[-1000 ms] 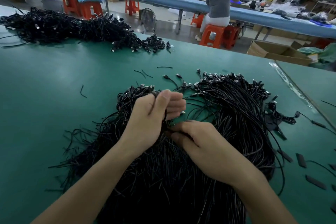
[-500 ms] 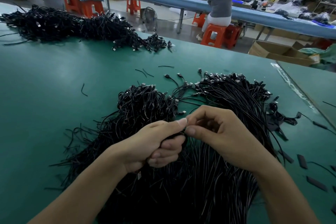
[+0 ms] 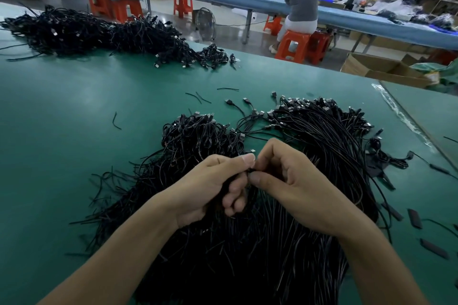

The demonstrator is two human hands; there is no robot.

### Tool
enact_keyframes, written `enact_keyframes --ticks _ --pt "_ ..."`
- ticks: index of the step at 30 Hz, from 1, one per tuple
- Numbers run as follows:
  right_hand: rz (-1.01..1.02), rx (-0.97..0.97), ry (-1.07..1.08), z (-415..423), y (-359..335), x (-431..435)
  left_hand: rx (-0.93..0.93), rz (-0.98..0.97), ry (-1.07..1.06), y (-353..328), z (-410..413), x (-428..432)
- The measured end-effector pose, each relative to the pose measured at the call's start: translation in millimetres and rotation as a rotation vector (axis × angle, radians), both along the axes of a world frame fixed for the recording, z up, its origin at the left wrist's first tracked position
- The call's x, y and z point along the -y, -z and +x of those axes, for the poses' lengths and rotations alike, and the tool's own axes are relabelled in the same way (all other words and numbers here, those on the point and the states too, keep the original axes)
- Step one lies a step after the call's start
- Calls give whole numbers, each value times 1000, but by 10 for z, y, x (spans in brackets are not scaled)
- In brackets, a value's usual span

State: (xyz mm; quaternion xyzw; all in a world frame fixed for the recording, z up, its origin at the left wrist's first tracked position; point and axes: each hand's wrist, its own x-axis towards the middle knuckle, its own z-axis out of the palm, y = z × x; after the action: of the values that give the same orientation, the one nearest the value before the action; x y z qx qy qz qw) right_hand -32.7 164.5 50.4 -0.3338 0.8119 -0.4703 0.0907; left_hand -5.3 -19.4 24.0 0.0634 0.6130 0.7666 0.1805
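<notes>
A big heap of thin black cables [image 3: 322, 146] with small plugs lies on the green table [image 3: 74, 131] in front of me. My left hand [image 3: 210, 186] grips a bunch of these cables [image 3: 250, 195] in its curled fingers, thumb pressed on top. My right hand [image 3: 292, 181] meets it from the right and pinches the cable ends between thumb and forefinger. Both hands hover just above the heap's middle. A tangled clump of looped cables [image 3: 200, 136] sits just beyond my left hand.
A second long pile of black cables [image 3: 99, 32] lies at the table's far left. Short black sleeves [image 3: 415, 218] and loose cable bits [image 3: 116, 121] lie scattered. Beyond the table edge are orange stools [image 3: 292, 48], a cardboard box [image 3: 381, 69] and a seated person [image 3: 303, 0] at a blue bench.
My left hand came back from the tangled clump with a bunch of cables. My right hand rose off the heap to meet it, and both now pinch at the same spot.
</notes>
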Motion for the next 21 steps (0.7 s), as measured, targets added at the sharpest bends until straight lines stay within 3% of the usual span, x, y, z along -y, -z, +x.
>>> enact_keyframes --ticks 4,6,9,12,16,21 --pt "-7 -57 59 18 14 42 -85 -89 -214 21 -49 -80" --pt "-28 -107 90 29 27 90 3 -57 -248 0 -74 -135" --pt "-42 -188 148 51 46 189 169 103 -131 -44 -99 -163" --pt "-65 -218 189 35 76 227 233 125 -7 -68 -90 -121" --pt "-108 -168 179 -24 101 198 225 -79 -17 -45 -90 -52" --pt "30 -87 238 -119 207 112 13 -369 -145 51 -140 54"
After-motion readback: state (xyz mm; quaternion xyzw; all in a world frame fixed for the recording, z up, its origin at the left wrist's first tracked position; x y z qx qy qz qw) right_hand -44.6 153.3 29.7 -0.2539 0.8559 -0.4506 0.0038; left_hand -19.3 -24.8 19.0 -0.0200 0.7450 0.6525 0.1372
